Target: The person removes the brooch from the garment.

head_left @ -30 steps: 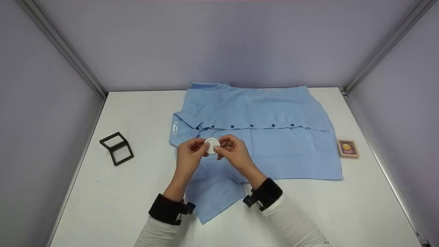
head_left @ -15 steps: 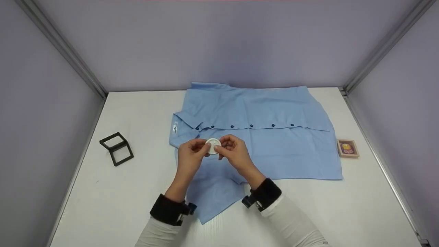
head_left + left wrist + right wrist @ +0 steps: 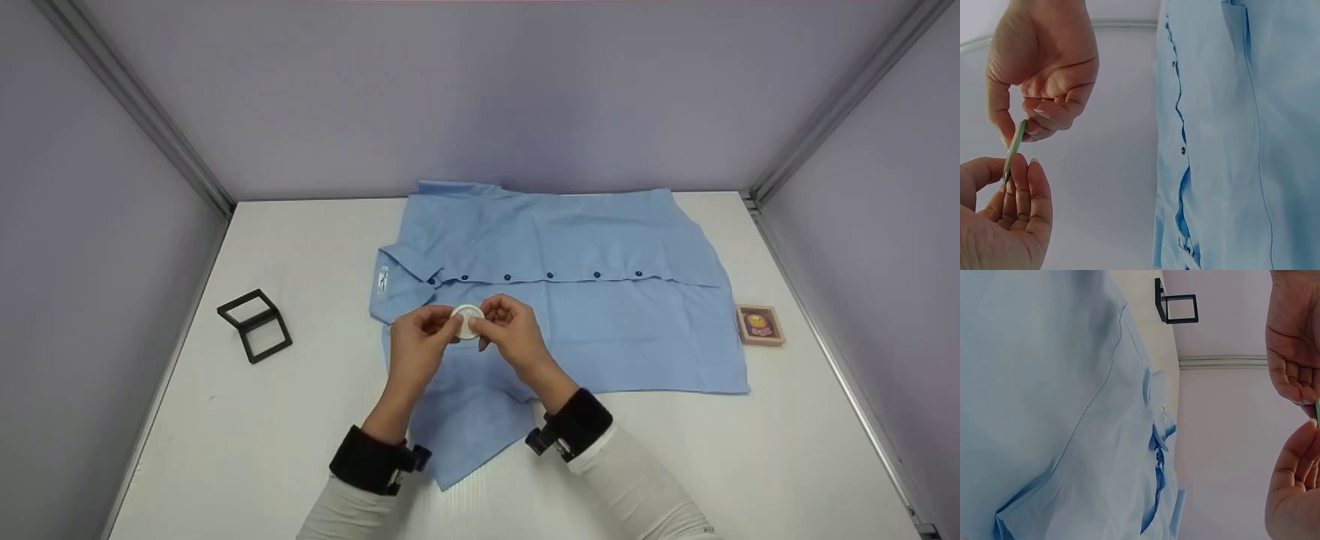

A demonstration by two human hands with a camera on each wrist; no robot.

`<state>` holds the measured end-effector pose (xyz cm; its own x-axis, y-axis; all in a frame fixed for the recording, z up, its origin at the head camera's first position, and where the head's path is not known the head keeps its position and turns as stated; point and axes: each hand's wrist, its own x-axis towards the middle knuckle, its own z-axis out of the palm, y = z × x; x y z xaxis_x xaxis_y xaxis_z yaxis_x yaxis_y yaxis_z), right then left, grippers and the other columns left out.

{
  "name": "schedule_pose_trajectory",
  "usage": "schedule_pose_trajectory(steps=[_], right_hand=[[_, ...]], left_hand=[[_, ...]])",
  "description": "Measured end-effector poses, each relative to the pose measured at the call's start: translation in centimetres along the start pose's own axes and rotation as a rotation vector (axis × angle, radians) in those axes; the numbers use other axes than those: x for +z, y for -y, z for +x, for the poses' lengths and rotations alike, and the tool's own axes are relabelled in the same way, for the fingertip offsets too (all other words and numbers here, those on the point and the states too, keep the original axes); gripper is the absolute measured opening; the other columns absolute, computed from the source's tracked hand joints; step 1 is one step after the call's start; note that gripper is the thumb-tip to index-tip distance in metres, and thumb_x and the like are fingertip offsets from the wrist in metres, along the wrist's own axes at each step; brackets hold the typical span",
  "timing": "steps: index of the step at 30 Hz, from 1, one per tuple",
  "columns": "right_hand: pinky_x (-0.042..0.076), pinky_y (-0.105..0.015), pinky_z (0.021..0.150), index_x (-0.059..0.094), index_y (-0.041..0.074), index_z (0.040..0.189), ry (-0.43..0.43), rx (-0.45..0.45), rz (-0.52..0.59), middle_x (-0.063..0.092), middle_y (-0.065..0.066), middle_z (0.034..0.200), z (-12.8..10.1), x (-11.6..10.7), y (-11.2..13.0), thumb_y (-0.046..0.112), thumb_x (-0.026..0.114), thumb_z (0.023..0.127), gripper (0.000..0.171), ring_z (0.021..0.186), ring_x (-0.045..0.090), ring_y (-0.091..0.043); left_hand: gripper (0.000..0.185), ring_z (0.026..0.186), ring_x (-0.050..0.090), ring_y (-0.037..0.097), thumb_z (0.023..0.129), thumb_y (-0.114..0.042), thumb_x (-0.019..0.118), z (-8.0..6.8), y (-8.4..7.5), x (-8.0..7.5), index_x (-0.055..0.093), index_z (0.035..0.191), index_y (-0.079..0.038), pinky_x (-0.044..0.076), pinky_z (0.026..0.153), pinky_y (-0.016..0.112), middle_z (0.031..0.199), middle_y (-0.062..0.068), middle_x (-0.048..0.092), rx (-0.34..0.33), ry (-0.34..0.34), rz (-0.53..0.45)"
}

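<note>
Fingertips of left hand (image 3: 415, 346) and right hand (image 3: 511, 335) pinch a white disc (image 3: 468, 321) between them above the blue shirt (image 3: 592, 315), apparently prying it; next needs steady opposing pull.

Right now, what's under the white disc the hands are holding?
The white disc, pinched between left hand and right hand, is held above the blue shirt on the table. What the shirt covers is hidden.

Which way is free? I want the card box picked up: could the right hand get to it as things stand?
Probably not at once: the right hand pinches the white disc with the left hand; the card box lies unobstructed beside the shirt.
</note>
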<state>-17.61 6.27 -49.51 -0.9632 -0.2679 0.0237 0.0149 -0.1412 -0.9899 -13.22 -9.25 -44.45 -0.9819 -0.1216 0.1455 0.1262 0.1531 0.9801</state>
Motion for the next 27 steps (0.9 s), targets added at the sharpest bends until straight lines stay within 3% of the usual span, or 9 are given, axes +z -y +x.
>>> schedule_pose_trajectory(steps=[9,17,27], right_hand=[[0.05,-0.029,0.054,0.058,-0.004,0.095,-0.012,-0.006,-0.022,0.058,-0.009,0.077,-0.1,0.1,-0.3,0.002,0.068,0.089,0.013,0.063,0.056,-0.017],[0.051,-0.03,0.055,0.057,-0.005,0.096,-0.01,0.041,-0.014,0.057,-0.007,0.075,0.0,0.1,0.0,-0.002,0.065,0.09,0.01,0.063,0.056,-0.017],[0.051,-0.027,0.056,0.056,-0.007,0.095,-0.006,0.052,-0.001,0.056,-0.006,0.075,-0.9,0.9,2.5,-0.007,0.061,0.089,0.008,0.065,0.055,-0.015]], left_hand=[[0.012,0.071,0.067,0.037,0.089,0.003,0.068,-0.1,0.0,0.1,0.069,0.095,0.013,0.057,0.063,0.029,0.086,0.022,0.07,0.002,-0.008,0.016],[0.013,0.071,0.068,0.036,0.089,0.002,0.068,-0.1,0.2,0.1,0.07,0.097,0.013,0.058,0.064,0.034,0.086,0.022,0.07,0.009,0.003,0.028],[0.013,0.072,0.067,0.041,0.089,0.003,0.067,-0.1,0.4,0.1,0.069,0.096,0.014,0.058,0.064,0.037,0.086,0.023,0.07,0.022,0.01,0.01]])
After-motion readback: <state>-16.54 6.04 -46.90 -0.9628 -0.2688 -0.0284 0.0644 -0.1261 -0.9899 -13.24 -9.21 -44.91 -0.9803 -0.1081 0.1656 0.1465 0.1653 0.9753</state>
